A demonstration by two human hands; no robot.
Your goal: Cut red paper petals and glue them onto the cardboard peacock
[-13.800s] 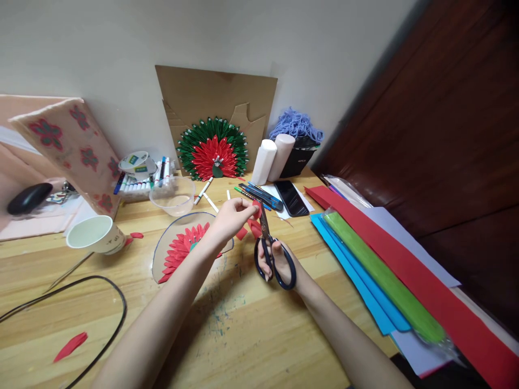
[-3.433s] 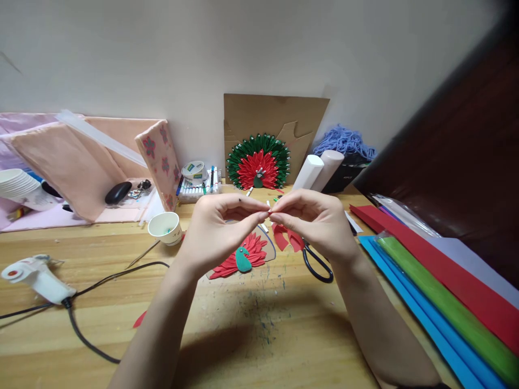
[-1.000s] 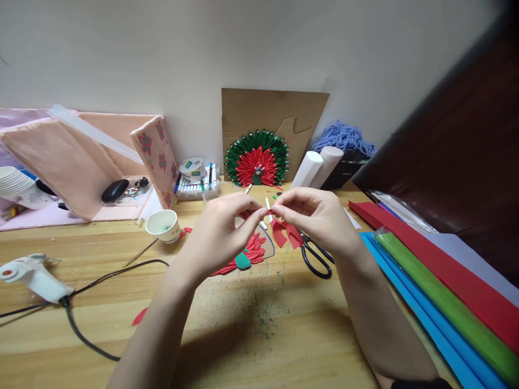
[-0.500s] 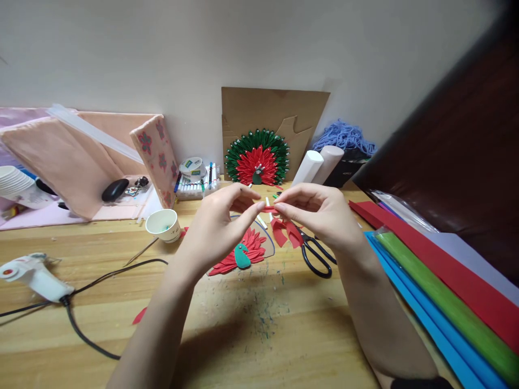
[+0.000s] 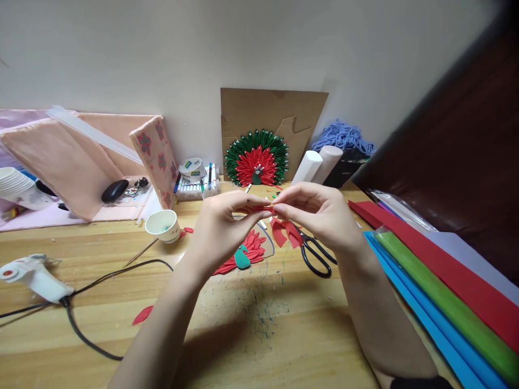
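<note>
Between my two hands is a small strip of red paper (image 5: 265, 208), mostly covered by fingers. My left hand (image 5: 227, 221) pinches it from the left, and my right hand (image 5: 314, 213) pinches its right end; the fingertips of both nearly meet. Below them on the table lies a peacock cutout (image 5: 243, 257) with red petals and a green body, partly hidden by my left hand. Cut red paper pieces (image 5: 286, 232) rest beside black-handled scissors (image 5: 316, 256), just under my right hand.
A white glue gun (image 5: 36, 278) with a black cord lies at left, near a paper cup (image 5: 162, 226). A finished peacock picture (image 5: 257, 159) leans on cardboard (image 5: 275, 108) at the wall. Coloured paper sheets (image 5: 438, 286) line the right edge. A red petal (image 5: 142, 315) lies near my left forearm.
My left hand has shifted slightly right, and its fingers have closed further along the red paper toward my right fingertips. My right hand has barely moved.
</note>
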